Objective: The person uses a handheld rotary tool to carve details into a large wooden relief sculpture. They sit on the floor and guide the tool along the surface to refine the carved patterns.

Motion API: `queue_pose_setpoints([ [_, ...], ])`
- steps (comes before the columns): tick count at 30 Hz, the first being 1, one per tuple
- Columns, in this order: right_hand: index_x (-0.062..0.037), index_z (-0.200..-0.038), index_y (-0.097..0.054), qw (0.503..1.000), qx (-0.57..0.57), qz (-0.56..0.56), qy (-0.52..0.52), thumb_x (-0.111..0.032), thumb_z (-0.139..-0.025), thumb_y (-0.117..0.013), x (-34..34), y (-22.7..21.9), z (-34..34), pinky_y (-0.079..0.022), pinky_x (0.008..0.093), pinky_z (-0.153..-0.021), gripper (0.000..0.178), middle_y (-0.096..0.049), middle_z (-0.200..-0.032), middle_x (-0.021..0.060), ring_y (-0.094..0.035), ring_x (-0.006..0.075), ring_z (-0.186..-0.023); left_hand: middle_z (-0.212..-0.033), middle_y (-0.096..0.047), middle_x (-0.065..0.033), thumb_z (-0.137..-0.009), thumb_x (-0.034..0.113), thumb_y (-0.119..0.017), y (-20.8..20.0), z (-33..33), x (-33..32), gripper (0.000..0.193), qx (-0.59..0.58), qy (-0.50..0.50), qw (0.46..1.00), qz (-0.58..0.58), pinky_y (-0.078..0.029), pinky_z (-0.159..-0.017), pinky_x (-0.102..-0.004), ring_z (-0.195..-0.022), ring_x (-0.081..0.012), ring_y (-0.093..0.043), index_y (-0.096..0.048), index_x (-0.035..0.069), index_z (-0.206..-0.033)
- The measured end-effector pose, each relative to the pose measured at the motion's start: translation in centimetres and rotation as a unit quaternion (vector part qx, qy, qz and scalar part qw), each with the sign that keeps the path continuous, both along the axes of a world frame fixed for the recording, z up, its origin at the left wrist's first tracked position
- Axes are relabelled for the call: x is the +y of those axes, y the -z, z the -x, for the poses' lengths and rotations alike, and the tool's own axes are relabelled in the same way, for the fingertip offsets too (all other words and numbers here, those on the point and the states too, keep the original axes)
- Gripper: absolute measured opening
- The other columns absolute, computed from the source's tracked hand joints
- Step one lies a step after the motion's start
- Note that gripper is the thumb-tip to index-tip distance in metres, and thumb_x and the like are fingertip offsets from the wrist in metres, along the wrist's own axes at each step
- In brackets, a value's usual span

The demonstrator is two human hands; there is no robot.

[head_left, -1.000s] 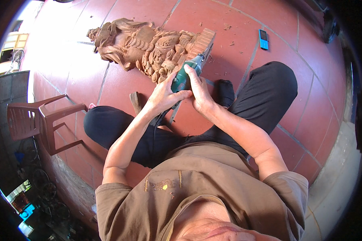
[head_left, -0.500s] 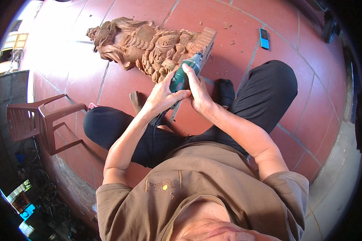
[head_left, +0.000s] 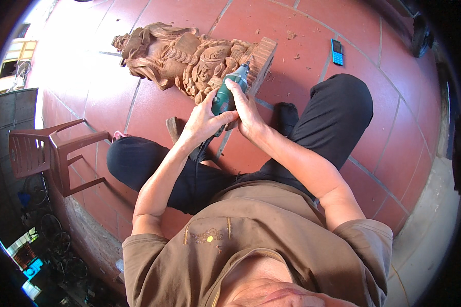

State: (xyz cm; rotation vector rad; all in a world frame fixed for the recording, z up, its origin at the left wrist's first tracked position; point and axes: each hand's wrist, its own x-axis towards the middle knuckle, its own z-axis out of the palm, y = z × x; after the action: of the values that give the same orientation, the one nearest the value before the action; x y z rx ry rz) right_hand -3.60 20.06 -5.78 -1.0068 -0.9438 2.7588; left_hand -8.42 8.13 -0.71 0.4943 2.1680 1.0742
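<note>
Both my hands hold a green and grey rotary tool [head_left: 222,100] whose tip points away from me and slightly right. My left hand [head_left: 206,122] wraps round its left side and lower body. On the other side my right hand [head_left: 247,111] grips it, fingers pressed along the body near the grey collar. A cord runs down from it toward my lap. Just beyond lies a carved wooden figure [head_left: 182,57], on its side with its ridged base to the right. The tool's tip is over the figure near that base; whether it touches the wood I cannot tell.
A piece of wood [head_left: 173,129] lies left of my left wrist. My bent legs in dark trousers flank the work. A brown plastic chair [head_left: 61,148] stands at the left. A blue and black phone [head_left: 337,52] rests on the red tile floor [head_left: 287,25], among scattered wood chips.
My hands and the rotary tool have shifted a little to the left. My right knee has moved slightly left. The carved figure looks to be in much the same place.
</note>
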Motion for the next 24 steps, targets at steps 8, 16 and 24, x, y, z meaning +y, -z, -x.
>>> queue_pose_setpoints([
  [8, -0.0065, -0.105, -0.058, 1.0, -0.009, -0.006, 0.014, -0.039, -0.085, -0.069, 0.2, 0.5, -0.4, -0.053, 0.0305, -0.068, 0.04, -0.06, -0.094, 0.0041, -0.061, 0.014, -0.08, -0.105, -0.066, -0.0178, -0.074, 0.038, -0.079, 0.8, 0.0, 0.1, 0.083, 0.017, 0.016, 1.0, -0.013, -0.051, -0.081, -0.0343, -0.093, -0.0223, -0.065, -0.042, 0.0, -0.139],
  [16, -0.0062, -0.108, -0.057, 1.0, -0.019, 0.002, 0.006, -0.041, -0.085, -0.069, 1.0, 1.2, -1.4, -0.053, 0.0301, -0.071, 0.043, -0.06, -0.095, 0.0038, -0.061, 0.0135, -0.082, -0.103, -0.067, -0.0165, -0.075, 0.037, -0.079, -0.5, -0.4, 0.9, 0.084, -0.013, 0.042, 0.998, -0.041, -0.053, -0.075, -0.0317, -0.089, -0.0205, -0.066, -0.041, 0.001, -0.14],
  [24, -0.0051, -0.11, -0.056, 1.0, -0.021, 0.018, -0.006, -0.039, -0.085, -0.069, 1.1, 0.4, -1.5, -0.052, 0.0305, -0.074, 0.045, -0.059, -0.098, 0.0045, -0.06, 0.0141, -0.085, -0.101, -0.067, -0.016, -0.074, 0.035, -0.079, 0.0, -0.3, 0.9, 0.083, 0.01, 0.044, 0.997, -0.06, -0.053, -0.076, -0.0322, -0.087, -0.0206, -0.066, -0.041, 0.001, -0.14],
])
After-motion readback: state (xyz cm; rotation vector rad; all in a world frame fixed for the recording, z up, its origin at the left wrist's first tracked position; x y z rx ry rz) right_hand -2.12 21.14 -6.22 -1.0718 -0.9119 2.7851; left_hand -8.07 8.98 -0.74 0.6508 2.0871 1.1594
